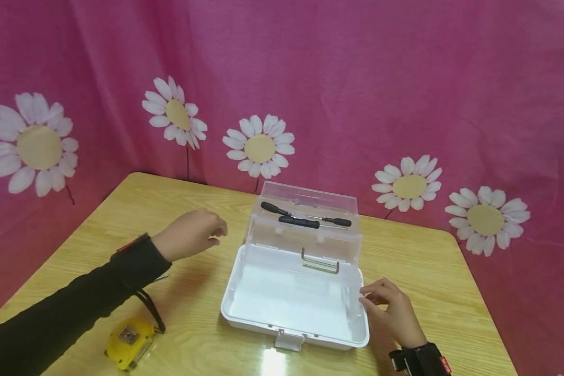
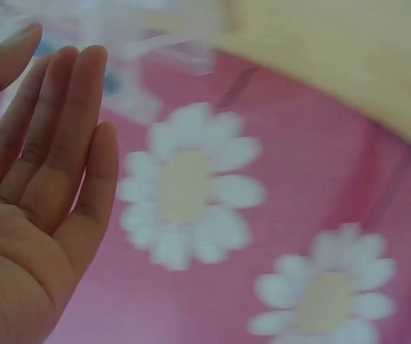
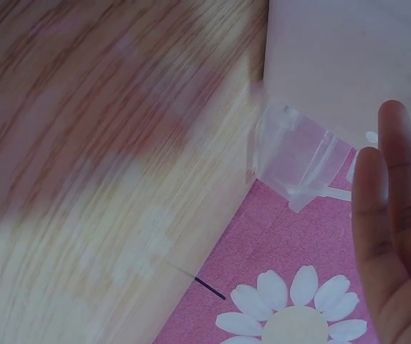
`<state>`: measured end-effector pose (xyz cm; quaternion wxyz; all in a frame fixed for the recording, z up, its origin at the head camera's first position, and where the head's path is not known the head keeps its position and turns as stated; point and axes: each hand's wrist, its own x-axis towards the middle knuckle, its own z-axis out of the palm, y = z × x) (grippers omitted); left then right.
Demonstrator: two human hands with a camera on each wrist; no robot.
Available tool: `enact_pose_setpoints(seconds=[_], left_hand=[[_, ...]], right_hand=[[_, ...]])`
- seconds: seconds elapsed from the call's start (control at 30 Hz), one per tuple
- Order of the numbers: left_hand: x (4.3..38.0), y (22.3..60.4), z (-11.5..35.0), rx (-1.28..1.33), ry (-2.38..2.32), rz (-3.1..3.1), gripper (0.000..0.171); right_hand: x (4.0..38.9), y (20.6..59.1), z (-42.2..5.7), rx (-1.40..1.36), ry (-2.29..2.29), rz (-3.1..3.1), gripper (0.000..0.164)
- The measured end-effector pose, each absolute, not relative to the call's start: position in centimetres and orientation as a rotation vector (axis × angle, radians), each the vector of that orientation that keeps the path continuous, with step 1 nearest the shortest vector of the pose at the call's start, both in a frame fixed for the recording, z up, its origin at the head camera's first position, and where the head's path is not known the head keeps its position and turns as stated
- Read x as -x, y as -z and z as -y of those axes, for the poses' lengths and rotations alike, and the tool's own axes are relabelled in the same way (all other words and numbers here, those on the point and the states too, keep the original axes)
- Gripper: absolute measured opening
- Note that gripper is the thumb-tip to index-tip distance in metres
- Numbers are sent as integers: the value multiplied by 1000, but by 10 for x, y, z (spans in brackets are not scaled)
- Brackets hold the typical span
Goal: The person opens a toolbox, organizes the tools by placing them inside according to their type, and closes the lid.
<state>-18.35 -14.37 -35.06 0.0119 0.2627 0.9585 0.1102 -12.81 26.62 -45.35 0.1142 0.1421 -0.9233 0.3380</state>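
Observation:
A white toolbox point(image 1: 291, 303) with a translucent lid point(image 1: 310, 194) stands opened on the table. Several black-handled screwdrivers point(image 1: 298, 223) lie in its raised translucent upper part. Lower down, toward the back of the box, are two L-shaped hex keys point(image 1: 320, 267). My left hand point(image 1: 190, 235) hovers left of the lid, holding nothing; its fingers look loosely extended in the left wrist view. At the box's right rim is my right hand point(image 1: 392, 310), fingertips right at the edge. The right wrist view shows its fingers point(image 3: 394, 143) mostly straight beside the box wall.
A yellow tape measure point(image 1: 129, 342) with a black strap lies at the front left of the wooden table point(image 1: 427, 271). A thin metal item point(image 1: 162, 277) shows partly from behind the left sleeve. A pink curtain point(image 1: 319, 94) with daisies hangs behind the table.

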Motion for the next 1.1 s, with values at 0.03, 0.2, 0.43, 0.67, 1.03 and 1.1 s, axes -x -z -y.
enact_pose_setpoints(seconds=[0.03, 0.2, 0.43, 0.67, 1.03, 1.1], left_hand=[[181, 356, 153, -806, -331, -2995, 16], [168, 392, 194, -721, -342, -2995, 12], [157, 438, 230, -627, -331, -3019, 15], [148, 453, 239, -511, -251, -3059, 24], [152, 463, 241, -552, -130, -3193, 22], [156, 465, 237, -577, -147, -3195, 20]], right_hand=[[128, 453, -266, -410, -989, 2714, 16], [128, 454, -267, -409, -980, 2698, 17], [127, 456, -267, -407, -991, 2696, 17], [129, 454, -265, -367, -979, 2731, 17], [128, 454, -264, -358, -980, 2738, 16], [128, 454, -265, -352, -978, 2743, 16]])
